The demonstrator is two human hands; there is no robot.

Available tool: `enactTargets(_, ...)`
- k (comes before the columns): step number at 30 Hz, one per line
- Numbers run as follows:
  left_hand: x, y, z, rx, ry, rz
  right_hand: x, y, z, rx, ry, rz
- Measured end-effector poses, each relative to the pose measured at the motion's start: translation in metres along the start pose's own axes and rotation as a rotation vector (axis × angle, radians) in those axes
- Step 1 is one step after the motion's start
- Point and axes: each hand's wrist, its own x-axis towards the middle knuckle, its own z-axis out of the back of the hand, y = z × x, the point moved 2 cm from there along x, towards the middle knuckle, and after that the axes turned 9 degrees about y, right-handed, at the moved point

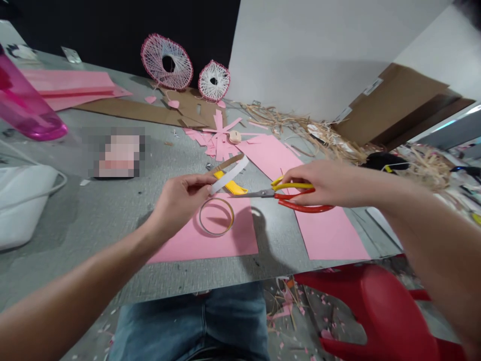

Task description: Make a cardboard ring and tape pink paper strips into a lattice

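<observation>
Between the thumb and fingers of my left hand is a narrow strip, white on one face and brown on the other, curving up in a loop. My right hand grips scissors with one yellow and one red handle. Their blades point left, the tips close to my left fingertips and below the strip. A thin ring of tape appears under my left hand, over a pink paper sheet. Behind the strip lies a yellow toothed tool, partly hidden.
More pink paper lies to the right, with cut pink strips behind. Two round string-wound pieces lean at the back near shredded straw-like strips. A magenta bottle stands left; a red chair is below the table edge.
</observation>
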Motion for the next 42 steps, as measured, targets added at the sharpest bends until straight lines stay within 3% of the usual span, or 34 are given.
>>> enactTargets(4,0.001,-0.006,0.005,-0.065,0.003,0.079,-0.006,-0.035,-0.049,0.153,-0.139,-0.150)
enactTargets(9,0.002,0.000,0.005,-0.162,0.039,0.017,0.009,-0.063,-0.125,0.291,-0.345,-0.313)
enactTargets(13,0.005,0.011,0.003,-0.256,0.069,0.012,0.021,-0.066,-0.146,0.287,-0.457,-0.349)
enactTargets(20,0.003,0.004,0.006,-0.165,0.005,0.064,0.013,-0.051,-0.128,0.096,-0.381,-0.273)
enactTargets(23,0.005,0.004,0.006,-0.118,-0.007,0.006,0.010,-0.022,-0.105,0.081,-0.507,-0.253)
enactTargets(27,0.008,0.012,0.004,-0.096,0.001,-0.033,0.031,0.045,-0.065,0.215,-0.755,0.182)
enactTargets(31,0.007,0.014,0.004,0.026,0.034,-0.071,0.070,0.090,-0.047,0.177,-0.724,0.381)
enactTargets(37,0.002,0.013,0.002,0.054,0.046,-0.181,0.095,0.088,-0.057,0.385,-0.683,0.396)
enactTargets(42,0.001,0.015,0.002,0.079,0.002,-0.146,0.094,0.083,-0.061,0.569,-0.703,0.424)
